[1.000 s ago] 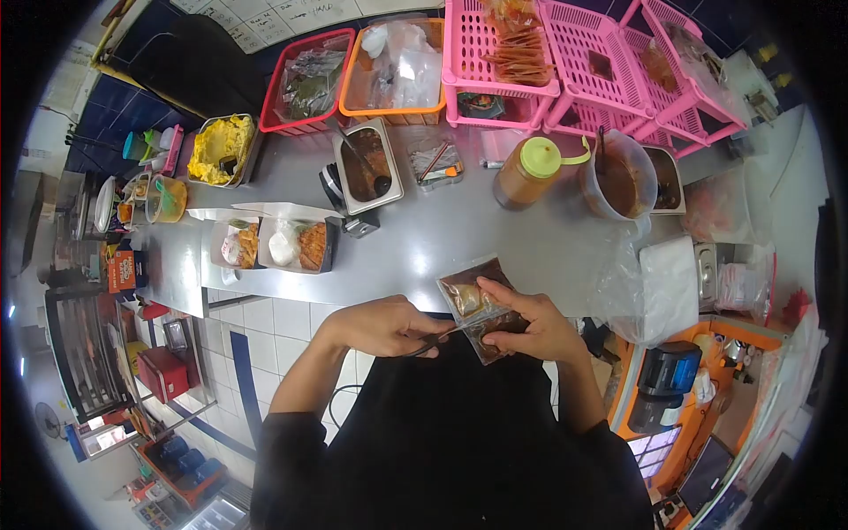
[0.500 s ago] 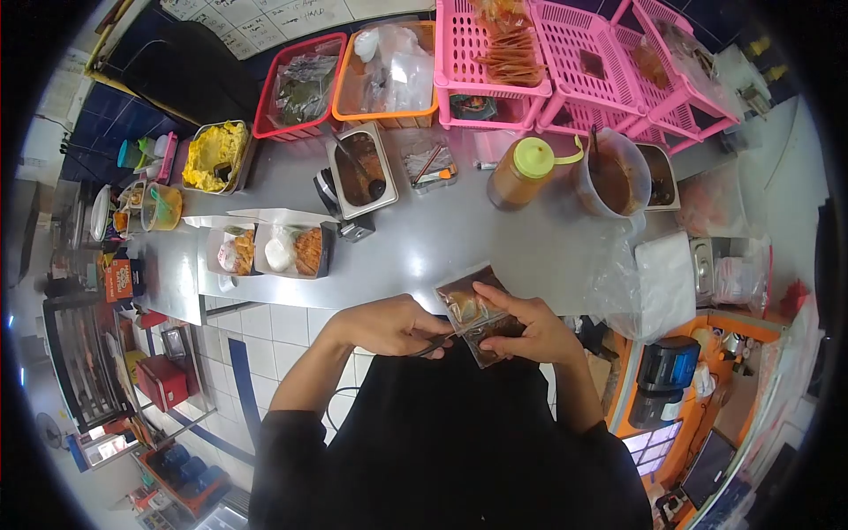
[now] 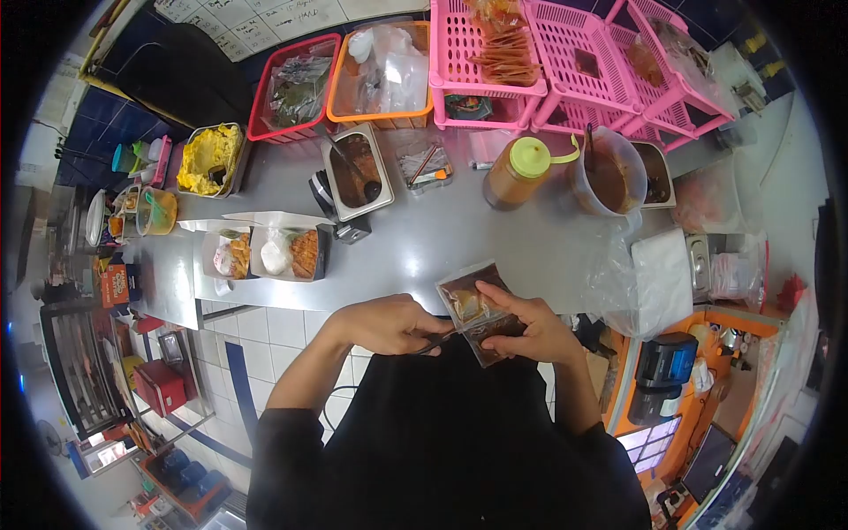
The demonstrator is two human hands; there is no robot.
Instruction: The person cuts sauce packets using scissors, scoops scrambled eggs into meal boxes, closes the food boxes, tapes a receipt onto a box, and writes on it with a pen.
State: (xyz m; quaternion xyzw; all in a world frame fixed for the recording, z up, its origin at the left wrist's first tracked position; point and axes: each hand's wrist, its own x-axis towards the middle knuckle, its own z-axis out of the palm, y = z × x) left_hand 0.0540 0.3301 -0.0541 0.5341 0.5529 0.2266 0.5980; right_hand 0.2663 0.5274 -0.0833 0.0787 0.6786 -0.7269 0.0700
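Observation:
My left hand (image 3: 389, 325) is closed around a dark-handled pair of scissors (image 3: 433, 345). Their blades reach the seam between two joined clear sachets of dark brown sauce (image 3: 464, 287). My right hand (image 3: 534, 331) pinches these sachets, thumb on the upper one and fingers at the lower one. Both hands are just in front of the steel counter's front edge, close to my body. On the counter to the left stand two open paper boxes (image 3: 305, 256), each with white rice and fried food.
Along the back of the steel counter (image 3: 415, 261) are a yellow-filled tub (image 3: 210, 159), a sauce pan with a ladle (image 3: 358, 172), a squeeze bottle (image 3: 517, 177) and a sauce jug (image 3: 609, 181). Pink racks (image 3: 583, 62) stand behind. Plastic bags (image 3: 658, 283) lie at right.
The view has shifted very slightly. Both hands keep their hold, and the scissors stay at the seam between the sachets; the scissors look a little more closed.

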